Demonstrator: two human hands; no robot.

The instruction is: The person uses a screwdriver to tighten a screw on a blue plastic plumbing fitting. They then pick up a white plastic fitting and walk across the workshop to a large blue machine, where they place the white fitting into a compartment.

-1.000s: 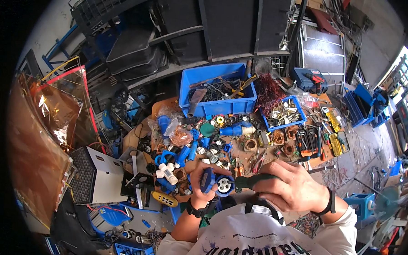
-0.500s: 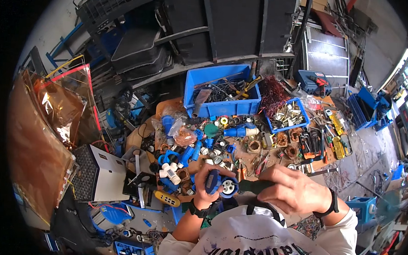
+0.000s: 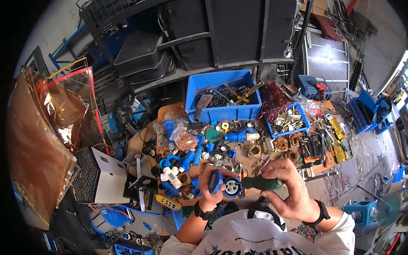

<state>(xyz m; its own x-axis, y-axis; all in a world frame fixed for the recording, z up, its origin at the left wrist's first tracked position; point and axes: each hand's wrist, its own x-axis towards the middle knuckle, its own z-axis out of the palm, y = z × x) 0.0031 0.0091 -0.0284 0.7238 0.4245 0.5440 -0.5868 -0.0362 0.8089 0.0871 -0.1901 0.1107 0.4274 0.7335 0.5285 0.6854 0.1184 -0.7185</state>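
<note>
Screwdriver, apparently, in right hand; socket in left hand.

A brown table is carrying a dense spread of parts and tools; bearings are running from its middle. At 11 o'clock a large blue crate is standing. At 1 o'clock a dark red wire tangle is lying beside it. A small blue tray is sitting at 2. Tools in an orange-edged holder are lying at 3. At 9, a green disc and, farther out, a clear bag are resting. At 8, a white pipe fitting is lying among blue parts.
</note>
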